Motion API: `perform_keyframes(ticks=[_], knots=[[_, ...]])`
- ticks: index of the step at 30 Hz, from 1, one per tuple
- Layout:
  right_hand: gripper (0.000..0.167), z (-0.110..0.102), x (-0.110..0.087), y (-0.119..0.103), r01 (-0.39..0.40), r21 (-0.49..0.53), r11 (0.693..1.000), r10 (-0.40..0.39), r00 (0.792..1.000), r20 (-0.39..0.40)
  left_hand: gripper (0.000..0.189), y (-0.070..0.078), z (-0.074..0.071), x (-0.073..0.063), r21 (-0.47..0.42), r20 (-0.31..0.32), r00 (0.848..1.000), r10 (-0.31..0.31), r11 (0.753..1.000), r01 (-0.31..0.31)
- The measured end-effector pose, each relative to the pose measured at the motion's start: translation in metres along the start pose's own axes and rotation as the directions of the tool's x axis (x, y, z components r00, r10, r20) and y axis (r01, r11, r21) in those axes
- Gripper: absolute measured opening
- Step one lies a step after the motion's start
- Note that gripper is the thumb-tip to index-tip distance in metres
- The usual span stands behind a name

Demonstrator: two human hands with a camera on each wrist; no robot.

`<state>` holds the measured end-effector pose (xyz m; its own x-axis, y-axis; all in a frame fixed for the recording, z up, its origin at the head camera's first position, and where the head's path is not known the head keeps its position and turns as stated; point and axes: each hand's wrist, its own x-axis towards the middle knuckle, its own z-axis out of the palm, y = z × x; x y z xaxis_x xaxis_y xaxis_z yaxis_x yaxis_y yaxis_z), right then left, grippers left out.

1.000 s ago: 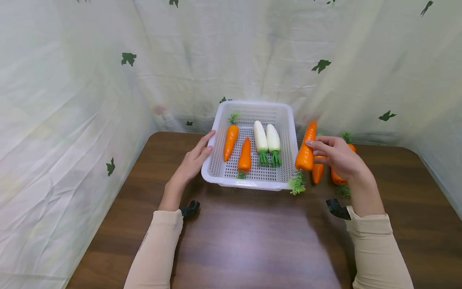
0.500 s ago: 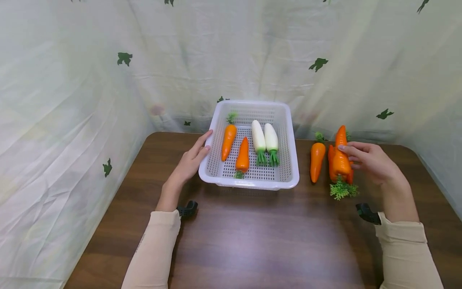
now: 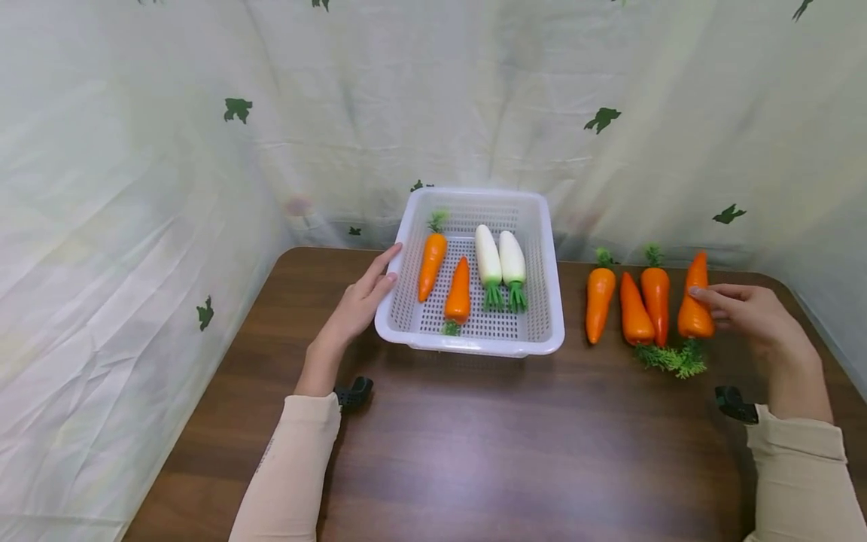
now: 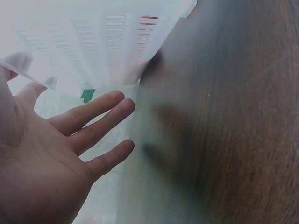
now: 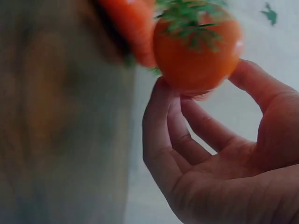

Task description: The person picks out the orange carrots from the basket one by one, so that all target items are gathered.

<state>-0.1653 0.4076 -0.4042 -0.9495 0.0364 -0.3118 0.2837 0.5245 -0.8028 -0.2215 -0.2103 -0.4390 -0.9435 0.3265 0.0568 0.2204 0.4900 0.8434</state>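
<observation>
1. Pinching at mid-body: right hand (image 3: 755, 316) had thumb and fingertips on opposite sides of the rightmost carrot (image 3: 695, 312).
2. That carrot lay directly left of the palm. Long axis ran away from the person: tip beyond the grip, leafy greens (image 3: 689, 363) on the near side. Couldn't tell whether it bore on the table (image 3: 508, 436).
3. Just left of the grip: head-to-tail carrot pair (image 3: 635, 312), greens meeting the held carrot's. Lone carrot (image 3: 599, 301) sat farther left.
4. Well left of the grip: basket (image 3: 474, 345), holding two carrots (image 3: 432, 263) and two white radishes (image 3: 488, 260).
5. Left hand (image 3: 359, 305), across the basket, touched its left rim, fingers extended. Right hand was nearer all four tabletop carrots.
</observation>
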Motion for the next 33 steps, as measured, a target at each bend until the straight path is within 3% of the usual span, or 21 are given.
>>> perform_keyframes(ticks=[2,4,11,16,19,25,33], knots=[[0.082,0.001,0.004,0.005,-0.008,-0.069,0.998,0.009,1.000,0.011,0.058,0.002,-0.001,0.000,-0.005,0.005,1.000,-0.012,1.000,0.012],[0.083,0.002,0.008,0.009,-0.013,-0.090,0.996,0.014,1.000,0.015,0.058,0.005,-0.002,-0.001,-0.010,0.016,1.000,-0.024,1.000,0.024],[0.077,0.007,0.014,0.019,-0.007,-0.061,0.998,0.007,1.000,0.010,0.059,0.041,-0.009,-0.014,0.003,0.035,0.999,-0.038,0.999,0.038],[0.065,0.007,0.014,0.022,0.013,0.006,1.000,-0.013,1.000,0.013,0.059,0.014,-0.004,-0.006,-0.028,0.021,1.000,-0.017,0.999,0.018],[0.065,0.007,0.013,0.021,0.016,0.022,1.000,-0.016,1.000,-0.001,0.058,0.001,-0.001,-0.001,-0.033,0.015,1.000,-0.013,0.999,0.013],[0.074,0.009,0.005,0.009,0.024,0.015,1.000,-0.023,0.998,-0.059,0.057,0.000,0.001,-0.001,-0.027,0.003,1.000,-0.013,1.000,0.013],[0.067,0.010,-0.006,-0.021,0.041,-0.045,0.998,-0.046,0.990,-0.136,0.056,0.001,0.000,-0.002,-0.009,-0.012,1.000,0.003,1.000,-0.003]])
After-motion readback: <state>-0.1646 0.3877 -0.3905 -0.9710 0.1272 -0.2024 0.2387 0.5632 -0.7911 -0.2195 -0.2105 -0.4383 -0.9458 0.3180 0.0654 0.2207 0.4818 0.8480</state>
